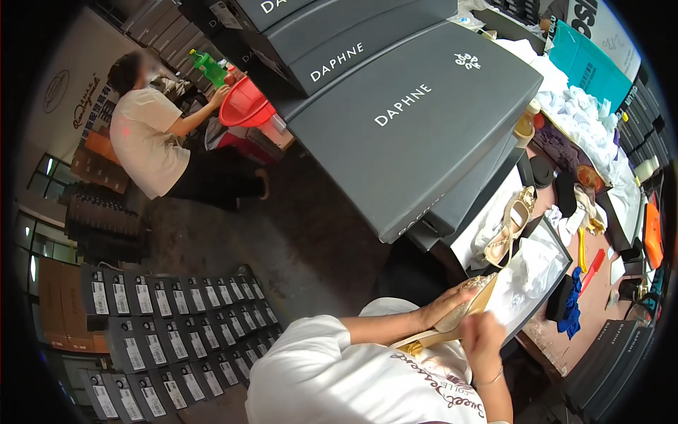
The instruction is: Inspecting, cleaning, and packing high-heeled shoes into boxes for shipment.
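My left hand [446, 305] is wrapped round a beige pointed shoe [474, 305] with a glittery upper, held close to my chest with its toe pointing away. A pale strap and a gold-coloured part [413, 347] of it show below my wrist. Against the shoe's near side, my right hand [484, 338] is closed and slightly blurred; what its fingers hold is hidden. Just beyond lies a matching beige shoe [510, 230] with a jewelled trim, in an open shoebox [561, 260] with white tissue paper [528, 267].
Dark grey shoeboxes [424, 120] are stacked high ahead of me. On the cluttered table [551, 339] lie a blue cloth [571, 311], a red tool [595, 271] and crumpled white paper [579, 116]. More boxes [169, 332] stand at left. A person [152, 134] works by a red basin [244, 102].
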### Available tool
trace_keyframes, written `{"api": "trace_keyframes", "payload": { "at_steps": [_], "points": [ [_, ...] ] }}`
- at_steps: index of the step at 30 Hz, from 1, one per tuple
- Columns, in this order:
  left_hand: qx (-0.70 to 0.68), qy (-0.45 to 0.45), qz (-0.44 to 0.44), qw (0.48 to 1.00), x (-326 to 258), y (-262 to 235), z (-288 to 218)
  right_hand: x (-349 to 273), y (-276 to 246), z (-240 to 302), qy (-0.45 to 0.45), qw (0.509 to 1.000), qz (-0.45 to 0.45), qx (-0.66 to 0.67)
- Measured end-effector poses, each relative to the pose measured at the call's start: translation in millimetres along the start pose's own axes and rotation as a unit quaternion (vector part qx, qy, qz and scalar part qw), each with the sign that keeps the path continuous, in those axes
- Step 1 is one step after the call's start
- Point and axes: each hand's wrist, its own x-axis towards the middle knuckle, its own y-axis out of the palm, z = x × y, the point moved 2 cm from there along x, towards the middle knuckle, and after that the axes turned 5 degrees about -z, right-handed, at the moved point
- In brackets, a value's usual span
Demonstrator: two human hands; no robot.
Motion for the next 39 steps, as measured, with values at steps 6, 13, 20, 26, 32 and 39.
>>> {"api": "trace_keyframes", "payload": {
  "at_steps": [6,13,20,26,32,39],
  "points": [
    [0.013,-0.116,0.068,0.991,-1.6,0.1,-2.5,2.4,-1.1,-30.9,0.120,0.992,-0.034,0.011],
    [-0.065,-0.080,0.075,0.992,-11.2,3.7,-6.1,20.7,8.5,-38.9,0.163,0.982,-0.077,0.046],
    [-0.056,-0.062,0.028,0.996,-12.9,5.7,-6.7,2.0,5.7,-18.8,0.093,0.995,0.005,-0.025],
    [-0.025,-0.103,-0.006,0.994,-14.7,-19.2,3.9,-3.3,5.9,6.5,-0.073,0.994,0.045,0.063],
    [-0.071,-0.162,-0.002,0.984,-14.1,-20.0,8.2,-2.8,3.9,-22.8,0.049,0.996,0.070,-0.030],
    [-0.073,-0.209,0.000,0.975,-10.4,-16.2,17.0,-33.5,-4.4,-31.9,-0.010,0.999,-0.040,0.002]
  ]
}}
